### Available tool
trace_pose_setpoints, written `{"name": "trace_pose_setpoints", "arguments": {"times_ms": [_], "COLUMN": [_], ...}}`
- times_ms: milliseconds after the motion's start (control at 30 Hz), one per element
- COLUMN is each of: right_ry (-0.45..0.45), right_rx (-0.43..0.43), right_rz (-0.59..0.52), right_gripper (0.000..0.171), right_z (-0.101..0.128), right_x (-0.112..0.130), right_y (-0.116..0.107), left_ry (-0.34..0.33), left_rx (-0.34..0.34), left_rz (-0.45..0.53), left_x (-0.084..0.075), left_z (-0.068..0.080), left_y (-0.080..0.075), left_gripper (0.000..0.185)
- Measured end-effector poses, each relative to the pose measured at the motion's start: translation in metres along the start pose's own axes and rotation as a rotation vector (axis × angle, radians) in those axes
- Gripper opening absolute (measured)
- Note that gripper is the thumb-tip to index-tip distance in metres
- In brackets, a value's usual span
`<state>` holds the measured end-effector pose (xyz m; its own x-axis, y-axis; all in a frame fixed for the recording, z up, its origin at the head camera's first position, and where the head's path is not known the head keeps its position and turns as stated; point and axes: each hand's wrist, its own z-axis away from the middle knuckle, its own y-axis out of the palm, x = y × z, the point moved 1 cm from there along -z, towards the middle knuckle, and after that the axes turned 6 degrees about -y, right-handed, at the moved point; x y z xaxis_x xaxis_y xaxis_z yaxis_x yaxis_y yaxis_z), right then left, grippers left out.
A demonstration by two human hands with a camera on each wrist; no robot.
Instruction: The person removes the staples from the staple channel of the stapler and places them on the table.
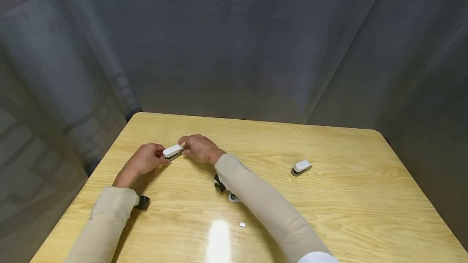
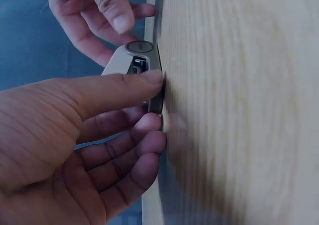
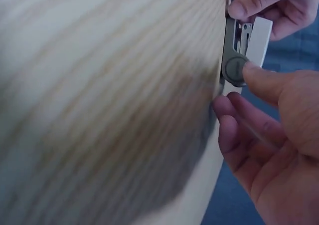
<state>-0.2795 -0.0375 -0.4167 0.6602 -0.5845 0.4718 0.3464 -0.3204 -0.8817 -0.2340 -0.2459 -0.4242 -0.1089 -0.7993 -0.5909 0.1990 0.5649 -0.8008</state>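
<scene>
Here both hands meet over the wooden table (image 1: 329,214): the left hand (image 1: 144,160) pinches one end of a small white stapler (image 1: 173,151), and the right hand (image 1: 199,148) holds its other end with thumb and fingers curled. A second stapler (image 1: 301,167) lies well apart to the right.

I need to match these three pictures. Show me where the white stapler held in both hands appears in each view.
Head: the white stapler is left of centre, between the left hand and right hand.
Left wrist: upper middle, at the thumb tip.
Right wrist: top right.
Shared landmark: the wooden table.
</scene>
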Motion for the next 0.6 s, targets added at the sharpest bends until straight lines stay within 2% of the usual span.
{"name": "trace_pose_setpoints", "arguments": {"times_ms": [333, 600], "right_ry": [0.042, 0.038], "right_rx": [-0.077, -0.072], "right_rz": [-0.007, 0.012], "right_gripper": [0.026, 0.026], "right_z": [-0.0014, 0.0002], "right_x": [-0.0003, -0.0050], "right_y": [0.0083, 0.0087], "left_ry": [-0.023, 0.049], "left_rx": [-0.032, -0.021], "left_rz": [-0.014, -0.086], "left_x": [-0.0019, -0.0048], "left_z": [-0.0055, -0.0073], "left_y": [0.0047, 0.0101], "left_gripper": [0.015, 0.013]}}
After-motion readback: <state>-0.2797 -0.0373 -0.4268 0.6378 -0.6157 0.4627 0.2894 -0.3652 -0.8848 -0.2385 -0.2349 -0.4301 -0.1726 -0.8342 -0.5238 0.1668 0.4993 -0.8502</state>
